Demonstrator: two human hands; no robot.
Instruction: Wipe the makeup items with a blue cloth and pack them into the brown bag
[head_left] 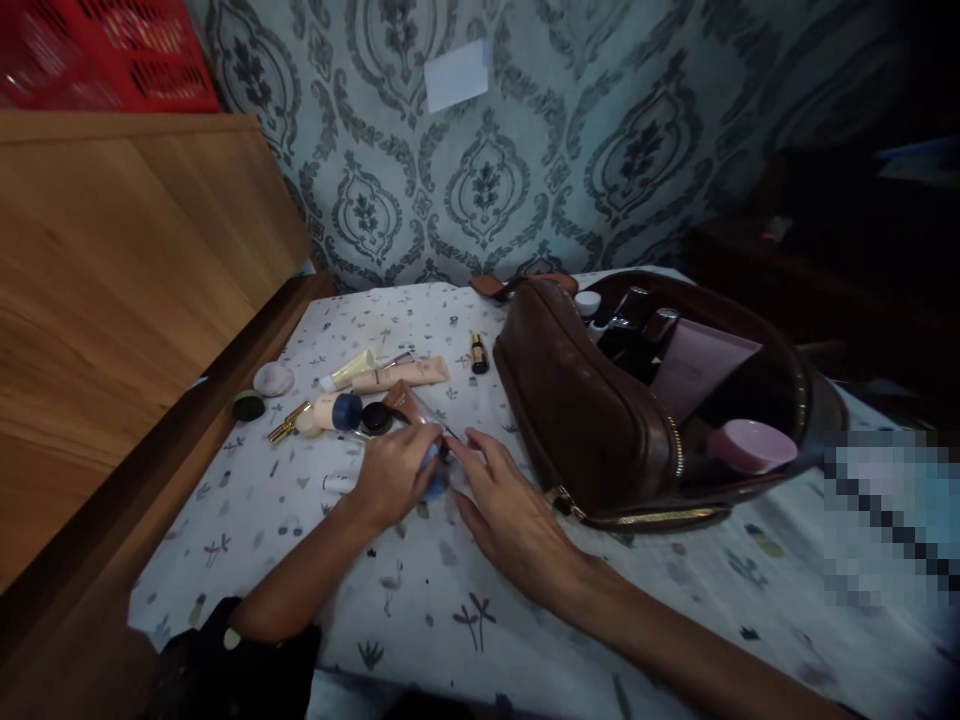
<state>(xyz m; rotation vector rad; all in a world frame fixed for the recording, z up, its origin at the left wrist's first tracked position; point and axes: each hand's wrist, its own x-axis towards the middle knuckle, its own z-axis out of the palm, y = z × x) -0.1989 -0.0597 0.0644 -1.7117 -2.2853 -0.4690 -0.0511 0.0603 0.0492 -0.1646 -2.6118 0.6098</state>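
Note:
My left hand point(394, 470) is closed around a small item with a blue part point(433, 480), mostly hidden by the fingers. My right hand point(506, 505) meets it from the right, its thumb apart from the stretched fingers. A thin dark piece shows between the fingertips; what it is I cannot tell. Just beyond my left hand lie a bottle with a dark blue cap point(346, 411), a round black container point(376, 418), a peach tube point(401, 375) and a pale yellow tube point(352, 368). A white stick-like item point(340, 484) lies partly behind my left wrist.
A brown zip bag point(585, 400) stands unzipped at the right, holding a pink tube point(701, 365) and other cosmetics. A small black bottle point(478, 355) stands beside it. Gold items point(291, 424) and round containers point(273, 379) lie left, near a wooden edge point(187, 400).

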